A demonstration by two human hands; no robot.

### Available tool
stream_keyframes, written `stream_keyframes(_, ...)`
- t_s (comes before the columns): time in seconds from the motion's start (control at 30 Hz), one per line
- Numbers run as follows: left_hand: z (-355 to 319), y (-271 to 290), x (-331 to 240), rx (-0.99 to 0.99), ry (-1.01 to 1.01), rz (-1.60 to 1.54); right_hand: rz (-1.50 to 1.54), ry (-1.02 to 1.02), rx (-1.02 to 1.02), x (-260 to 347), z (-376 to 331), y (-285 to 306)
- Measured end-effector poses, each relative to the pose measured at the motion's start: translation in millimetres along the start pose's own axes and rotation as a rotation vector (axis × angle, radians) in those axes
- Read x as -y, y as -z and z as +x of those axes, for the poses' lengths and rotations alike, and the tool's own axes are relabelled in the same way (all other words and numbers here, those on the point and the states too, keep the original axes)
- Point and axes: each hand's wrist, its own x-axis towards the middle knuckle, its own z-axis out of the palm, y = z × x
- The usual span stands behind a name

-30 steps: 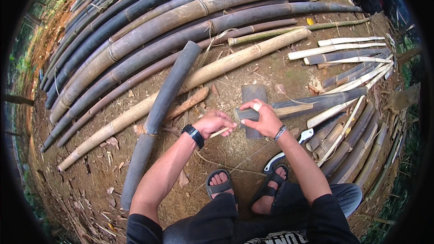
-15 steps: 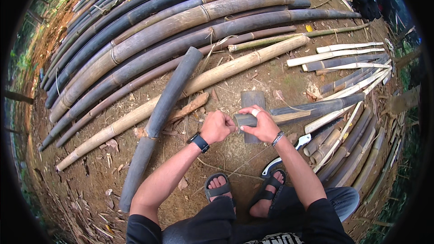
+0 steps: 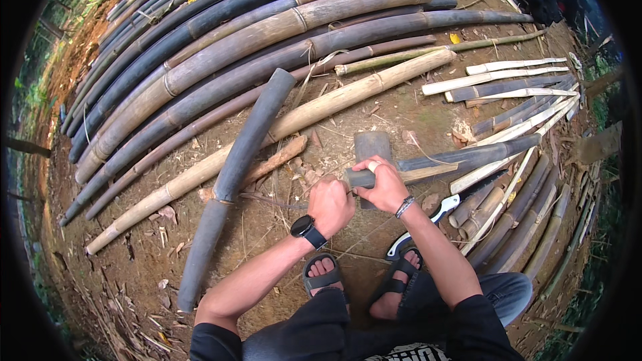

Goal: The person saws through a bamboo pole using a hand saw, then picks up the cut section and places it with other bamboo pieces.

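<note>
My right hand is wrapped round the near end of a dark bamboo pole, thumb toward its cut rim. A pale split strip shows along the pole just beyond the fingers. That end rests over a short, wide dark piece lying on the ground. Close against the cut end, my left hand is closed, knuckles up. A thin dark strand seems to show by its fingers, but what they grip is hidden.
Long bamboo poles fill the far left. A dark pole lies across a pale one. Beside my right foot is a white-handled saw. Split bamboo pieces lie to the right. People in dark clothes are far right.
My left hand has rolled over, knuckles now up, and shifted slightly right and nearer to me. The right hand keeps its hold on the bamboo pole, whose end has moved slightly left.
</note>
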Motion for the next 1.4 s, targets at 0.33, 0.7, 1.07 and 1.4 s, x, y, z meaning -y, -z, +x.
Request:
stream_keyframes(0.33, -26, -15, -13, -0.055, -0.001, 0.04, 0.021, 0.033, -0.099, 2, -12, -6)
stream_keyframes(0.7, -38, -33, -22, -0.178, 0.102, -0.078, 0.048, 0.037, -0.125, -5, -5, -5)
stream_keyframes(1.07, 6, -5, 14, -0.037, 0.126, -0.068, 0.074, -0.06, 0.011, -6, 9, 9)
stream_keyframes(1.4, 45, 3, 50, 0.277, 0.075, -0.24, 0.04, -0.141, 0.156, -6, 24, 16)
